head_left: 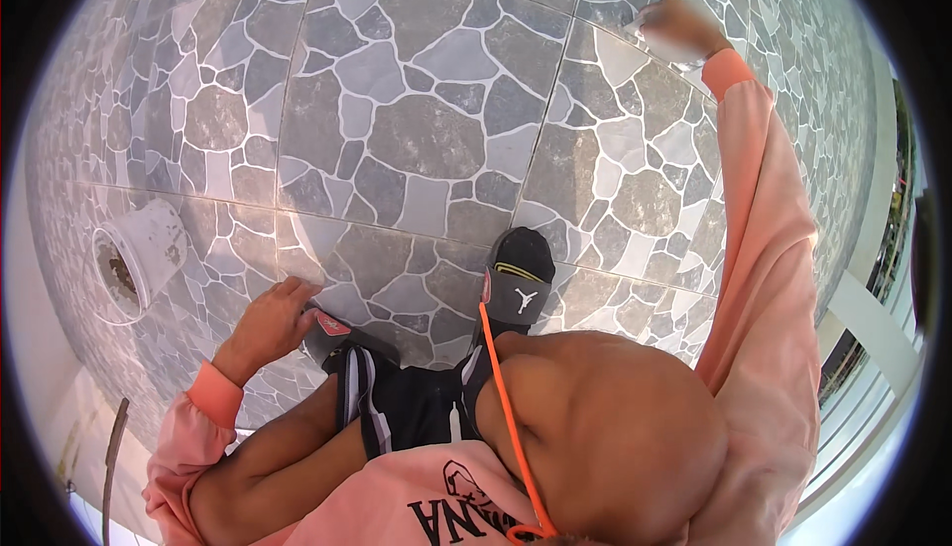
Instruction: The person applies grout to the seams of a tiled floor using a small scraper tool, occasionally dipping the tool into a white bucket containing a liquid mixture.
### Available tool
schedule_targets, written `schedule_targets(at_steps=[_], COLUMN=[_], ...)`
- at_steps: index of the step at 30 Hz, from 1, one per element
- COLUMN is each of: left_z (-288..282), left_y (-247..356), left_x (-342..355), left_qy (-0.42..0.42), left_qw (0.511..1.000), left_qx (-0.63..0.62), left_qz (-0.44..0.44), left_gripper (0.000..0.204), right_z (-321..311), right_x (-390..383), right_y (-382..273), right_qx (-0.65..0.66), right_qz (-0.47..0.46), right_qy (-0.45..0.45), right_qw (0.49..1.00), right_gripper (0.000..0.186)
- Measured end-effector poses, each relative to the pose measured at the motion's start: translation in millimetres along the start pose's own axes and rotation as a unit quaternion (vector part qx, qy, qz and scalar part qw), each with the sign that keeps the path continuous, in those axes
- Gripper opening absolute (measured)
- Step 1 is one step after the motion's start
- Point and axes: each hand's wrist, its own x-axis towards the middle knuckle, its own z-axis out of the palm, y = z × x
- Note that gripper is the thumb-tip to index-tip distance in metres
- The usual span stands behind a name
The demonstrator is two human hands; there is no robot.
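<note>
While the floor [426,129] of grey stone-pattern tiles fills nearly the whole view, the person crouches low on it, pink sleeves coming in from the lower edge. A white bucket [144,253] lies on its side at the left, well apart from both hands, its mouth turned to the left and dirt showing inside. Two black shoes stand under the body: the right shoe [521,278] flat on a tile, the left shoe [332,330] half hidden by the leg.

The left hand [273,318] rests open on the floor, fingers spread, its tips just beside the left shoe's toe; it holds nothing and props the body. The right hand [679,30] is stretched far out at the upper right, down on the tiles, with a pale patch [645,22] at its fingertips. That spot is blurred, so I cannot tell whether the hand grips something or lies flat.

By my judgement, the work is at that far tile, at full reach. A further stroke calls for steady weight on the left hand, or a shuffle forward.
</note>
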Motion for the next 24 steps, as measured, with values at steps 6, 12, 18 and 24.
schedule_targets(at_steps=[6,12,18,24], left_z=[1,-2,5,0], left_y=[0,16,20,30], left_x=[-1,-27,-33,-32], left_qy=[-0.010,-0.002,0.028,0.024], left_qw=[1.000,1.000,0.998,0.998], left_qx=[-0.006,-0.010,-0.004,-0.045], left_qz=[-0.007,-0.021,-0.051,-0.043], left_gripper=[0.034,0.034,0.033,0.033], right_z=[-10,-1,-12,-4], right_x=[-3,12,28,23], right_y=[-2,-9,-25,-23], right_qx=[0.021,0.035,-0.003,-0.089], right_qz=[0.003,-0.002,-0.049,-0.097], right_qy=[0.025,0.002,-0.031,-0.033], right_qw=[0.999,0.999,0.998,0.991], right_gripper=[0.034,0.034,0.040,0.035])
